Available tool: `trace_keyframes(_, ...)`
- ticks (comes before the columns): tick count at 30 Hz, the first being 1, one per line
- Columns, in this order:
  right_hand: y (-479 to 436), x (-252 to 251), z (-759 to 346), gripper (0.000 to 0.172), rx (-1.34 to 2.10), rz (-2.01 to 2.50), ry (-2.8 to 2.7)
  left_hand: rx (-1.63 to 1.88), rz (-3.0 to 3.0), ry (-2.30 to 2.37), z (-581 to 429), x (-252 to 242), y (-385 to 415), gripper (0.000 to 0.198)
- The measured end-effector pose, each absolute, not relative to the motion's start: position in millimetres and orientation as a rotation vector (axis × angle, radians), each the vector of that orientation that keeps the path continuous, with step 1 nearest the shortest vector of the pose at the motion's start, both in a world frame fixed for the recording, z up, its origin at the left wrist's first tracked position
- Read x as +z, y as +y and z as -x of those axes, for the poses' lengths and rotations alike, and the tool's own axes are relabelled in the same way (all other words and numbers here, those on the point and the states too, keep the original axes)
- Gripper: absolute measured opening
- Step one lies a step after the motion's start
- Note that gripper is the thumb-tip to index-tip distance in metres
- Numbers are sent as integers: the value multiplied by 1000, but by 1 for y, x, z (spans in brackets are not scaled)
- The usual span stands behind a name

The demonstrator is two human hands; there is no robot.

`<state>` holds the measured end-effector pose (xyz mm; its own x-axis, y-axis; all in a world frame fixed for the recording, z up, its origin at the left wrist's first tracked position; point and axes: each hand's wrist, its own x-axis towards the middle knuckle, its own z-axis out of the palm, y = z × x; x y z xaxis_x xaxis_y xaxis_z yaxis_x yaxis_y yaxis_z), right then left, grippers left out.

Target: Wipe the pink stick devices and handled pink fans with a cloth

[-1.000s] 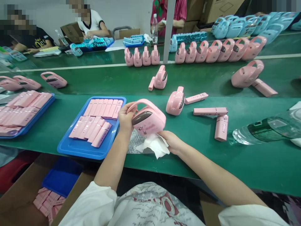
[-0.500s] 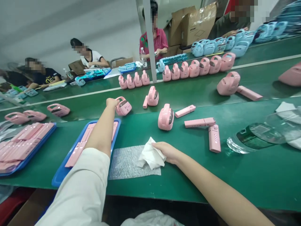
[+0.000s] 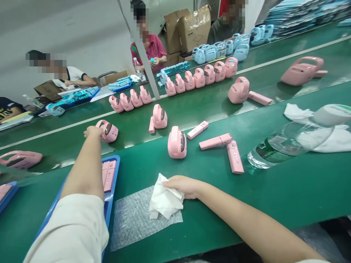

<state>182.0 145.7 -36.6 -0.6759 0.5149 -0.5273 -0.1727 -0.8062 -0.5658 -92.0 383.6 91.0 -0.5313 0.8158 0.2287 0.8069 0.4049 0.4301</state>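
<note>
At the left, my left hand (image 3: 92, 132) is closed at the handle of a pink handled case (image 3: 110, 132) with a dark window, standing on the green belt. Some of its fingers are hidden. My right hand (image 3: 179, 185) pinches a crumpled white cloth (image 3: 166, 199) over a clear bubble-wrap sheet (image 3: 131, 219) on the table. Beyond the cloth stands another pink case (image 3: 177, 143), apart from both hands. Pink bar-shaped pieces (image 3: 235, 157) lie to its right. Under my left forearm is a blue tray (image 3: 116, 171) with more pink bars in it.
A clear bottle (image 3: 276, 148) lies at the right near white cloths (image 3: 334, 140). Pink cases (image 3: 199, 77) stand in a row along the belt, with light-blue cases (image 3: 210, 53) behind. A post (image 3: 142, 47) rises at the far side, where several people sit.
The view has turned right, so most things sit further left in it. My left hand stays at the pink case's handle and my right hand keeps its hold on the cloth.
</note>
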Motion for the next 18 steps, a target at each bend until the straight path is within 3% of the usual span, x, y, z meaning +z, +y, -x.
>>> trace_keyframes(4,146,-42,-180,25,2452,949,-749,999,-1651,2571,40,107,376,53)
trace_keyframes(6,146,-43,-180,30,2441,931,-798,1070,-2012,2321,-10,113,354,51)
trace_keyframes(7,146,-44,-180,32,2433,926,-826,1115,-2367,1980,-39,113,338,43)
trace_keyframes(9,144,-44,-181,37,2400,932,-878,801,-2846,1258,-100,105,297,30)
trace_keyframes(12,139,-43,-182,39,2306,964,-949,-59,-2950,951,-178,75,241,38)
trace_keyframes(15,133,-43,-181,41,2205,972,-1022,-259,-2879,955,-224,38,221,63)
trace_keyframes(18,129,-44,-180,43,2127,973,-1078,-316,-2807,1004,-235,19,227,48)
